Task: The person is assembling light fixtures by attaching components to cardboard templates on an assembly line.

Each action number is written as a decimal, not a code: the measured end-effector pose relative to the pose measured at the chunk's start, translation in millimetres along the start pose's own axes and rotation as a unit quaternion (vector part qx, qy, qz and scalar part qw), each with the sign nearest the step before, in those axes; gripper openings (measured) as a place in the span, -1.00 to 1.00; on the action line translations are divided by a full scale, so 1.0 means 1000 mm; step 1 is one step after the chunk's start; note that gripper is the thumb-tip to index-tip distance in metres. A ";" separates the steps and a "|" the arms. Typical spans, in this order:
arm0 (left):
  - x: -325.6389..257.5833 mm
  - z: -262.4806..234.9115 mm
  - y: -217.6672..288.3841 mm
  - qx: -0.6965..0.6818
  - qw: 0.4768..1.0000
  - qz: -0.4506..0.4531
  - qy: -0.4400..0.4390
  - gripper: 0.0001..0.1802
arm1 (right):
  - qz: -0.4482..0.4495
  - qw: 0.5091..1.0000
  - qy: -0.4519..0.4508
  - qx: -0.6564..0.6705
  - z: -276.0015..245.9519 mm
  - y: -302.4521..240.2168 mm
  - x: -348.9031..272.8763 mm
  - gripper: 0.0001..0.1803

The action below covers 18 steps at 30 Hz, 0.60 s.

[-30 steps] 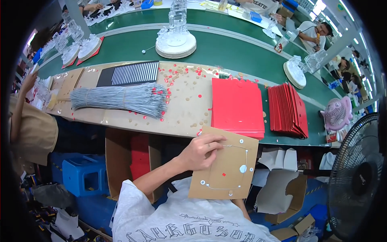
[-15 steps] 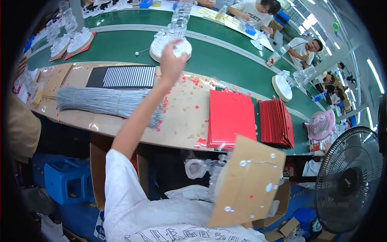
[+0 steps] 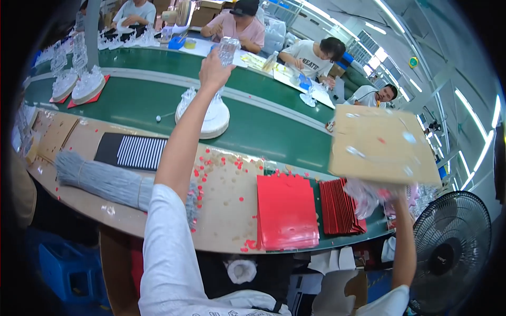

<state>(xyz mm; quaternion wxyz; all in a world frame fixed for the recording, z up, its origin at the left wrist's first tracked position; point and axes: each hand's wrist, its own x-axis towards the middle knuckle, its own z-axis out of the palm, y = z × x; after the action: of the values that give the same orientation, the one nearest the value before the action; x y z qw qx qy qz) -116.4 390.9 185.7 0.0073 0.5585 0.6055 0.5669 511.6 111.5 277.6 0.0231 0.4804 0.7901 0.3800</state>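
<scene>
My left hand is closed round the upper part of a clear plastic tower. This tower rises from a round white base on the green conveyor. On the right, my right hand holds up a second clear plastic piece. A square brown cardboard sheet is fixed to it, with its glue-spotted face toward me. Motion blurs this piece, and the sheet hides part of my right fingers.
On the table lie a grey wire bundle, a black sheet with white strips, flat red sheets, folded red cards and scattered red dots. A black fan stands at right. Co-workers sit across the green conveyor.
My right hand has lifted the cardboard-backed piece from low in front of me to above the table's right side. My left hand has risen from beside the base to the tower's upper part.
</scene>
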 end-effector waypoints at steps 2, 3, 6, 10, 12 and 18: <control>-0.001 -0.008 -0.010 0.016 1.000 0.002 0.014 -0.04 | 0.157 0.969 0.020 0.188 -0.027 -0.046 0.131 -0.55; -0.003 -0.017 -0.018 0.029 0.999 -0.004 0.026 -0.12 | 0.172 0.970 -0.037 0.167 -0.037 -0.071 0.171 -0.59; -0.002 -0.020 -0.016 0.021 1.000 -0.014 0.018 -0.11 | 0.165 0.977 -0.130 0.038 -0.008 -0.084 0.253 -0.64; -0.001 -0.017 -0.017 0.017 1.000 -0.013 0.011 -0.12 | 0.022 0.975 -0.098 -0.200 0.113 -0.113 0.314 -0.76; -0.007 -0.021 -0.019 0.025 0.999 -0.024 -0.006 -0.13 | -0.028 0.950 -0.113 -0.291 0.148 -0.145 0.333 -0.74; -0.007 -0.030 -0.024 0.028 0.999 -0.034 -0.010 -0.15 | 0.004 0.951 -0.054 -0.303 0.195 -0.227 0.343 -0.70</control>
<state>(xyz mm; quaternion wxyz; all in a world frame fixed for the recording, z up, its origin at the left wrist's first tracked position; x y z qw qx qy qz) -149.0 372.2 174.9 0.0176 0.5433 0.6395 0.5436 237.4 434.0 109.9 0.2091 0.4734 0.6334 0.5753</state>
